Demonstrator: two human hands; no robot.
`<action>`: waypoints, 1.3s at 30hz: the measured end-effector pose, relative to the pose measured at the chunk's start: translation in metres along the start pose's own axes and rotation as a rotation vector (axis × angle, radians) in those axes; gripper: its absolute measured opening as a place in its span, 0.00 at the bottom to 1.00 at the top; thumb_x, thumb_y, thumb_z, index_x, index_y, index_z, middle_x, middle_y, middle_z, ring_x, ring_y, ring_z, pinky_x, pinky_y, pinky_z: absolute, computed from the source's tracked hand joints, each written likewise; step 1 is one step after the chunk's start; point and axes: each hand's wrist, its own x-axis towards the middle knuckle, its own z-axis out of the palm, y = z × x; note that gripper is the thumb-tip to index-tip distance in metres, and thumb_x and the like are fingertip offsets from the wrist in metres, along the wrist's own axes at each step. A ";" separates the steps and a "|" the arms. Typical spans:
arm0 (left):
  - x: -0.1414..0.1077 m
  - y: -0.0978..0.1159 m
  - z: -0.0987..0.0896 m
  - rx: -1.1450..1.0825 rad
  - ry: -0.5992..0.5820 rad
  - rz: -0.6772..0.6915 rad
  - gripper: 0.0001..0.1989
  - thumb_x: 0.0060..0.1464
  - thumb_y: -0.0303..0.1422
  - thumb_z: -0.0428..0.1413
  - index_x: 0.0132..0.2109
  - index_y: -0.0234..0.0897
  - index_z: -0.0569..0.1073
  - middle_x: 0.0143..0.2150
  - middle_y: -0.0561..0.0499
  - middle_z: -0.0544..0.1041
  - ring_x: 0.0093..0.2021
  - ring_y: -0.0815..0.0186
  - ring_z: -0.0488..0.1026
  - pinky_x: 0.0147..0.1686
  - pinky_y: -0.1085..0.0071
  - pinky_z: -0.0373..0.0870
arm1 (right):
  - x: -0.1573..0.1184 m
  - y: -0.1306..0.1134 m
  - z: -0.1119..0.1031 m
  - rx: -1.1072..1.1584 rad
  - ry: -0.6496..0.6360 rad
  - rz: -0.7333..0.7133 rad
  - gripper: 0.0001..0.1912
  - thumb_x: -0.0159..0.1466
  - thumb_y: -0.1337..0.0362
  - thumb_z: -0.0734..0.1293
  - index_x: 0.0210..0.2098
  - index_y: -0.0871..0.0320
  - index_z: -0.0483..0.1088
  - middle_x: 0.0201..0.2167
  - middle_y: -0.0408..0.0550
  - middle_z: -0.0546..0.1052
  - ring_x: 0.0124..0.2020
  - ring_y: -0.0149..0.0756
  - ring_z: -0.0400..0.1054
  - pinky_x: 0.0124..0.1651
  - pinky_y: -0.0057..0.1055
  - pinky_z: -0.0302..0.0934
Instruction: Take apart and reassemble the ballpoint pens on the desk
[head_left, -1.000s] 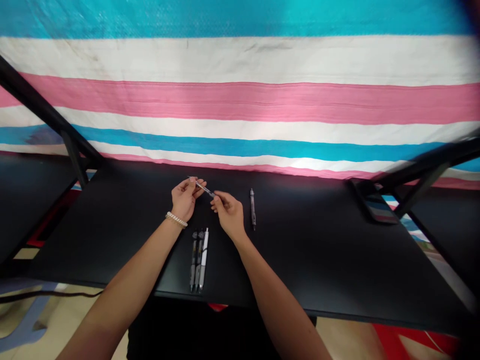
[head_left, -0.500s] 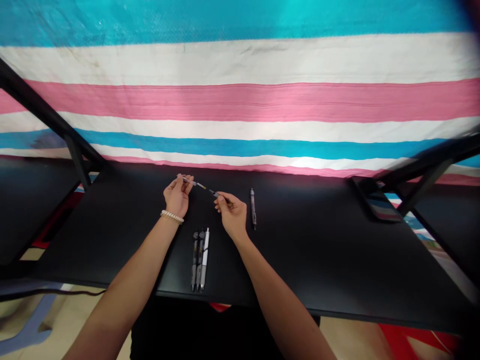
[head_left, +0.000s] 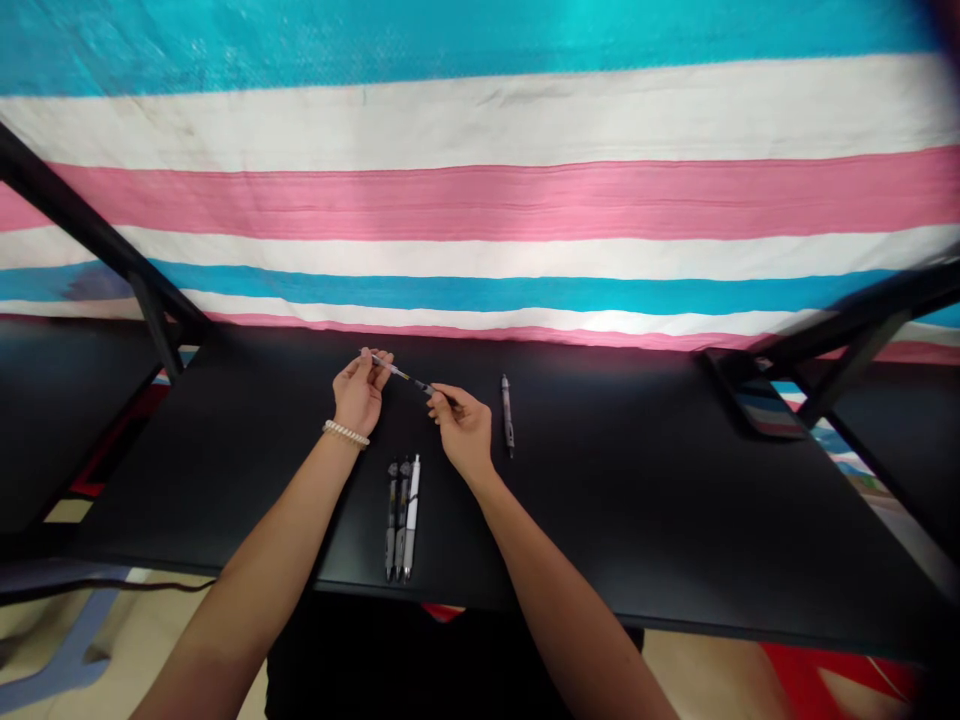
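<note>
My left hand (head_left: 361, 388) pinches the clear upper barrel of a pen (head_left: 385, 365) between thumb and fingers, palm turned up. A thin refill (head_left: 409, 378) runs out of this barrel towards the right. Its far end meets the dark lower grip section (head_left: 428, 389), which my right hand (head_left: 463, 425) holds between thumb and forefinger. Whether the tip sits inside the grip is too small to tell. Below the hands, two dark pens (head_left: 397, 520) and a white pen (head_left: 412, 515) lie side by side. Another dark pen (head_left: 508, 415) lies right of my right hand.
The black table (head_left: 637, 500) has its front edge close to my body. A dark flat phone-like object (head_left: 754, 395) lies at the right by the black frame bar (head_left: 862, 320). Another bar (head_left: 90, 215) slants at the left. A striped sheet (head_left: 480, 200) hangs behind.
My left hand has shifted slightly right, and the gap between the clear barrel and the grip section has narrowed. Less of the refill shows between them. The pens on the table have stayed put.
</note>
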 end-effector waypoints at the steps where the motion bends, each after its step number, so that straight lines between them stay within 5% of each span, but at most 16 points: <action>1: -0.001 -0.001 0.000 0.007 -0.008 0.009 0.10 0.51 0.35 0.66 0.33 0.31 0.76 0.34 0.47 0.81 0.37 0.68 0.80 0.43 0.71 0.75 | 0.000 0.001 0.000 -0.005 0.003 -0.007 0.15 0.63 0.57 0.66 0.42 0.60 0.77 0.30 0.49 0.80 0.26 0.33 0.73 0.31 0.31 0.70; 13: -0.016 -0.010 0.006 0.109 -0.219 -0.013 0.18 0.46 0.40 0.68 0.39 0.32 0.77 0.36 0.45 0.81 0.38 0.63 0.80 0.45 0.63 0.76 | -0.007 0.010 0.000 -0.116 0.041 -0.137 0.10 0.63 0.60 0.68 0.42 0.56 0.77 0.34 0.48 0.81 0.32 0.37 0.77 0.38 0.34 0.73; 17: -0.016 -0.009 0.005 0.110 -0.229 -0.026 0.17 0.47 0.40 0.68 0.39 0.32 0.77 0.37 0.45 0.81 0.39 0.63 0.80 0.46 0.63 0.76 | -0.007 0.007 0.002 -0.053 -0.008 -0.043 0.14 0.65 0.55 0.67 0.42 0.58 0.76 0.30 0.47 0.80 0.28 0.36 0.77 0.30 0.29 0.72; 21: -0.017 -0.008 0.006 0.119 -0.247 -0.036 0.16 0.48 0.40 0.67 0.39 0.33 0.77 0.37 0.45 0.81 0.39 0.63 0.80 0.45 0.64 0.76 | -0.006 0.000 0.001 -0.055 -0.092 0.044 0.21 0.68 0.48 0.61 0.31 0.59 0.72 0.21 0.45 0.76 0.18 0.31 0.72 0.20 0.24 0.63; 26: -0.019 -0.007 0.007 0.136 -0.253 -0.011 0.19 0.48 0.39 0.67 0.45 0.37 0.76 0.36 0.47 0.81 0.38 0.63 0.81 0.43 0.66 0.77 | -0.005 -0.007 0.000 -0.075 -0.131 0.062 0.25 0.68 0.45 0.59 0.25 0.57 0.66 0.18 0.44 0.75 0.15 0.28 0.68 0.18 0.22 0.58; 35: -0.019 -0.009 0.006 0.155 -0.224 0.027 0.23 0.48 0.38 0.67 0.50 0.37 0.74 0.37 0.47 0.82 0.37 0.63 0.81 0.41 0.65 0.77 | -0.005 -0.007 0.000 -0.067 -0.136 0.082 0.24 0.68 0.45 0.59 0.25 0.57 0.65 0.19 0.44 0.75 0.15 0.29 0.68 0.18 0.22 0.57; 39: -0.019 -0.010 0.006 0.150 -0.234 -0.003 0.20 0.49 0.39 0.67 0.47 0.37 0.75 0.38 0.47 0.81 0.38 0.64 0.80 0.43 0.65 0.77 | -0.005 -0.007 0.000 -0.029 -0.127 0.104 0.21 0.69 0.45 0.58 0.34 0.57 0.68 0.19 0.42 0.75 0.15 0.29 0.68 0.18 0.22 0.57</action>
